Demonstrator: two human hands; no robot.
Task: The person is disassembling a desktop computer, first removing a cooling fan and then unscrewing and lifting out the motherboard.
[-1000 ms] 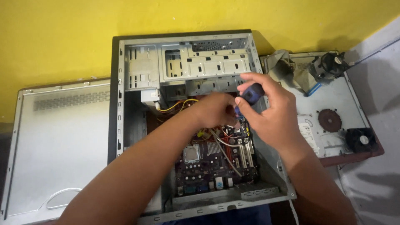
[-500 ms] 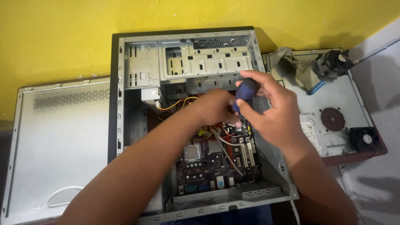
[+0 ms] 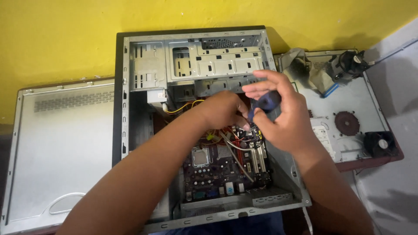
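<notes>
An open grey computer case [image 3: 130, 109] lies on its side, with a dark motherboard [image 3: 217, 167] and coloured cables inside. My right hand [image 3: 283, 117] grips a screwdriver with a blue and black handle [image 3: 266, 103], its tip pointing down among the cables. Close beside it, my left hand [image 3: 224, 109] reaches into the case, fingers closed around the wires or the screwdriver shaft; what it pinches is hidden.
A grey side panel [image 3: 61, 148] lies flat to the left of the case. To the right sits another panel [image 3: 357, 100] bearing a cooler [image 3: 346, 65], a black fan [image 3: 379, 143], a round dark part [image 3: 347, 123] and a cloth [image 3: 313, 72]. A yellow wall runs behind.
My right hand has turned slightly on the screwdriver handle, fingers spreading more. The view has shifted a little; both hands stay at the same spot in the case.
</notes>
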